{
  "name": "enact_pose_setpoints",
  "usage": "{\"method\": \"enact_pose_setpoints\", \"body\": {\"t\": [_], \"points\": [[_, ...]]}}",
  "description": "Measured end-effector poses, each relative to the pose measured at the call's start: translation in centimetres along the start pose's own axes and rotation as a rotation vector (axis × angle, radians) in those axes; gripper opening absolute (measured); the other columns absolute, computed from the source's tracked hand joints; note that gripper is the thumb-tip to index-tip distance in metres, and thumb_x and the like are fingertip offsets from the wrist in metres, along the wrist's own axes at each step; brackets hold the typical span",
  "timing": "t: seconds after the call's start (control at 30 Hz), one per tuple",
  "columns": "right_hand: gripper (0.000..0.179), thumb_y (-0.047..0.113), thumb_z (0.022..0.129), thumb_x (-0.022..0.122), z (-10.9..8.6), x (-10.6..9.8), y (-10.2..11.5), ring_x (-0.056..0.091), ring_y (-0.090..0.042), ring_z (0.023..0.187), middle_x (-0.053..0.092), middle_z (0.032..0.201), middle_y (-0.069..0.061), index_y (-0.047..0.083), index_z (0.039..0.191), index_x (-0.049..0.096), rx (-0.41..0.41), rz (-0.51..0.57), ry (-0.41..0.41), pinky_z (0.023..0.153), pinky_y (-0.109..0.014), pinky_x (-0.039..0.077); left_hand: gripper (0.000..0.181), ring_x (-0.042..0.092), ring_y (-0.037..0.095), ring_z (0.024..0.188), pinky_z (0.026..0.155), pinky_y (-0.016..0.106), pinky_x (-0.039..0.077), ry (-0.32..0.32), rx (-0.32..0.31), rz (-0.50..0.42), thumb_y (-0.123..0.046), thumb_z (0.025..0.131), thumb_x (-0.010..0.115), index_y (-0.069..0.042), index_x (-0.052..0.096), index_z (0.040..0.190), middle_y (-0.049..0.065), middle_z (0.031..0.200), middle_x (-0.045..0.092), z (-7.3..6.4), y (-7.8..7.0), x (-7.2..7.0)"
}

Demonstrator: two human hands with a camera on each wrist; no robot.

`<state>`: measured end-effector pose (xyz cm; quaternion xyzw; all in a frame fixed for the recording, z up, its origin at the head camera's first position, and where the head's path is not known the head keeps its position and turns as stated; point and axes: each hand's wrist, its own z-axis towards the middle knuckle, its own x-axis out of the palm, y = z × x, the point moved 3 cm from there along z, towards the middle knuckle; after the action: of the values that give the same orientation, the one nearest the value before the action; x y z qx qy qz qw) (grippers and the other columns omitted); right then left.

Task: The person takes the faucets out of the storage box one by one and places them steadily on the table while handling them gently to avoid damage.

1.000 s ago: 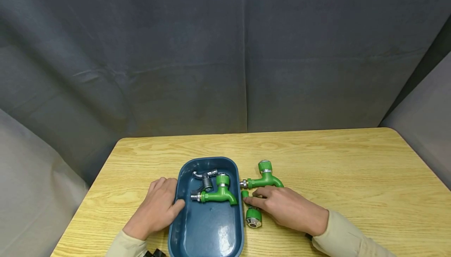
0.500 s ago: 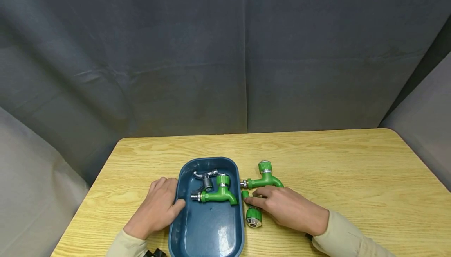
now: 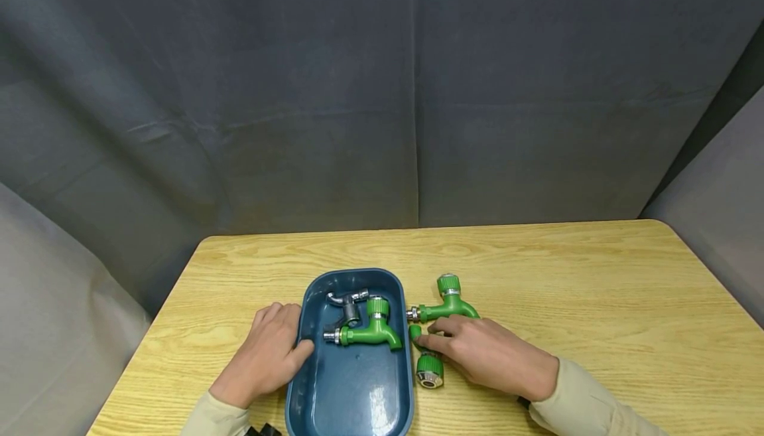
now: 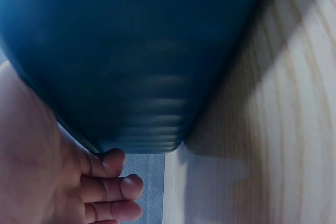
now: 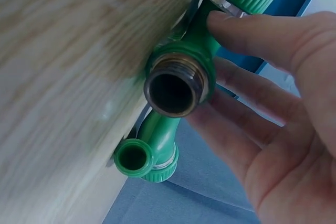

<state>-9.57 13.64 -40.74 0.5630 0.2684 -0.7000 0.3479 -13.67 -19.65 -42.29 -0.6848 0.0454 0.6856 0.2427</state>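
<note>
In the head view a dark blue plastic tray rests on the table. My left hand holds its left rim, thumb over the edge and fingers along the outer wall. To the right of the tray, a green tap with a ribbed knob lies near the tray wall, knob toward me. My right hand pinches this tap by its body; the right wrist view shows the thumb on the green body beside the threaded metal inlet. Another green tap lies just beyond the right hand.
Inside the tray, toward its far end, lie a green tap and a small grey metal tap. The wooden table reaches back to a dark grey curtain. Pale cloth hangs at both sides.
</note>
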Motion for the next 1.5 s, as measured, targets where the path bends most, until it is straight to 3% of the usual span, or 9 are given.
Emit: {"method": "enact_pose_setpoints", "body": {"t": [0.57, 0.93, 1.5], "points": [[0.034, 0.016, 0.093, 0.075, 0.1, -0.6, 0.0, 0.072, -0.016, 0.107, 0.073, 0.120, -0.003, 0.020, 0.127, 0.072, 0.019, 0.048, -0.019, 0.079, -0.034, 0.062, 0.009, 0.038, 0.013, 0.082, 0.098, 0.047, 0.038, 0.001, -0.007, 0.000, -0.023, 0.091, 0.061, -0.019, 0.053, 0.092, -0.007, 0.078, 0.044, 0.1, 0.0, 0.0], [0.031, 0.019, 0.092, 0.076, 0.3, -1.1, 0.0, 0.069, -0.009, 0.099, 0.072, 0.111, 0.004, 0.019, 0.123, 0.074, 0.009, 0.047, -0.066, 0.075, -0.029, 0.061, 0.010, 0.038, 0.014, 0.082, 0.098, 0.045, 0.037, -0.008, -0.017, -0.009, -0.024, 0.090, 0.062, -0.019, 0.054, 0.093, -0.008, 0.079, 0.044, 0.0, 0.2, 0.2], [0.031, 0.017, 0.092, 0.074, 0.7, -1.8, 0.3, 0.069, -0.011, 0.104, 0.072, 0.116, 0.004, 0.019, 0.123, 0.073, 0.016, 0.070, -0.091, 0.078, -0.030, 0.061, 0.010, 0.038, 0.014, 0.083, 0.100, 0.048, 0.038, 0.001, -0.004, -0.004, -0.023, 0.091, 0.061, -0.018, 0.053, 0.094, -0.007, 0.079, 0.043, 0.0, 0.0, 0.1]]}}
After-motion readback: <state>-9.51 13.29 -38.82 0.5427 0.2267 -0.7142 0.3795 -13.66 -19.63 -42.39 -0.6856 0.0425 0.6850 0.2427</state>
